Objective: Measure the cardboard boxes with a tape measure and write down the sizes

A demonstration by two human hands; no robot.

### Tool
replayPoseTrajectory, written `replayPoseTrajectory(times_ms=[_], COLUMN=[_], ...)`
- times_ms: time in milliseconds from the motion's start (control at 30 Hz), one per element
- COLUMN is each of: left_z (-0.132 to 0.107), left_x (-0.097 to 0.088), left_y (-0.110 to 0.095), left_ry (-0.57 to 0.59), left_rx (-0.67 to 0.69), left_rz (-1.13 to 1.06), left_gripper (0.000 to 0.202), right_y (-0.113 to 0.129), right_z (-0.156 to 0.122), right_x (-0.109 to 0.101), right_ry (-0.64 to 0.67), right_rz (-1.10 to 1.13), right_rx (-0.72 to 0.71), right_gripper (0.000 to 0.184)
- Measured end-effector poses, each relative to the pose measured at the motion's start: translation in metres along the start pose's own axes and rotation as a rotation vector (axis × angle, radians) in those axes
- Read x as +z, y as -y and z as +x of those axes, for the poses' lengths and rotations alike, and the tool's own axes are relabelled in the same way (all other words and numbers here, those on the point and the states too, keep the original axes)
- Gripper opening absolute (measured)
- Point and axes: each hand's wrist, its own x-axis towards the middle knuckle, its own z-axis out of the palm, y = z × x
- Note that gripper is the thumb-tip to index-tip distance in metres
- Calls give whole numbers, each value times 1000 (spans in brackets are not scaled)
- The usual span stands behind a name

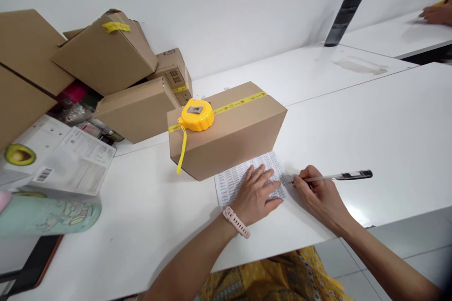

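My left hand point(254, 196) lies flat with fingers spread on a sheet of paper point(229, 187) covered in handwritten columns. A pen point(337, 176) with a clear barrel and black end is pinched in my right hand point(322, 197), its tip at the right edge of the paper. Just beyond the sheet sits a closed cardboard box point(233, 143), sealed with printed yellow tape and overlapping the paper's far edge. On top of the box, at its left end, rests a yellow tape measure point(196, 115) with its strap hanging over the side.
Several cardboard boxes point(106, 56) are piled at the back left. Nearer on the left are a white printed box point(76, 164) and a mint-green bottle point(52, 215) lying by it. A dark bottle point(344, 16) stands by the wall. Another person's hand point(438, 14) shows far right.
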Motion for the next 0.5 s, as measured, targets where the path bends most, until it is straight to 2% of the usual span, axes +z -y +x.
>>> replayPoseTrajectory(times_ms=[500], left_z=[0], left_x=[-1], left_y=[0], left_ry=[2], left_rx=[-8], left_rz=[8], left_gripper=[36], right_y=[5], right_z=[0], right_x=[-2], right_ry=[7], right_rz=[-8], right_rx=[-18], right_gripper=[25])
